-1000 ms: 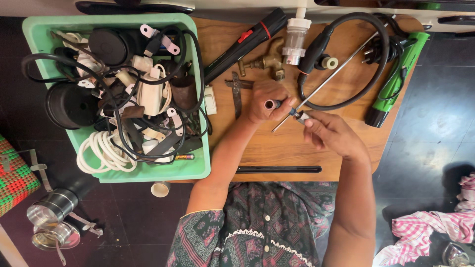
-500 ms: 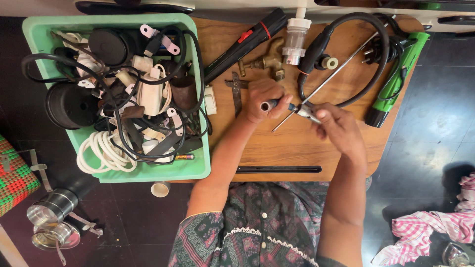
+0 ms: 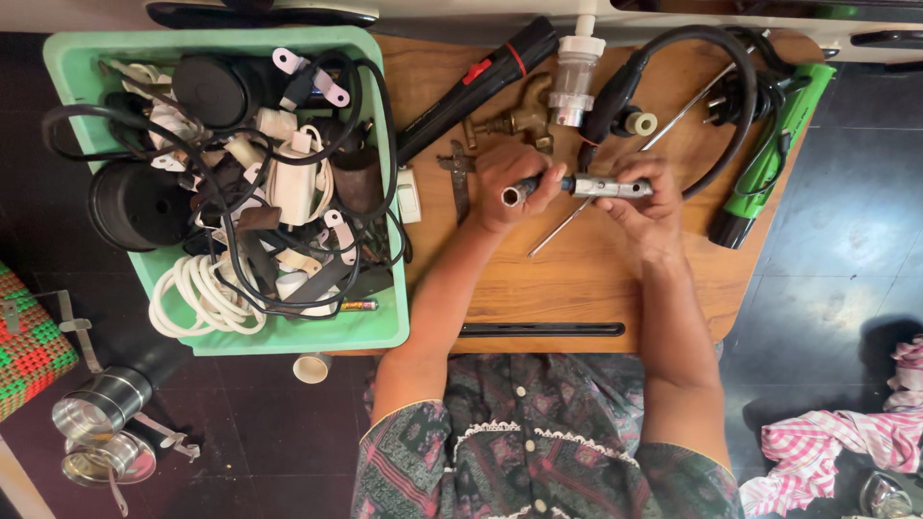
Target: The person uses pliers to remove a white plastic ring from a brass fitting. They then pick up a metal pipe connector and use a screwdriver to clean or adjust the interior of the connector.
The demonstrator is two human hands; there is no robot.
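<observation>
Mid-table: left hand (image 3: 514, 183) and right hand (image 3: 642, 192) are now both gripping the metal tube tool (image 3: 577, 185), lifting it level off the wooden table (image 3: 577, 279); previously angled downward.

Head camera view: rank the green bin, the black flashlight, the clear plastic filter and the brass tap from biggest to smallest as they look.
1. green bin
2. black flashlight
3. clear plastic filter and brass tap: these look about alike, so I would not rank them.
</observation>
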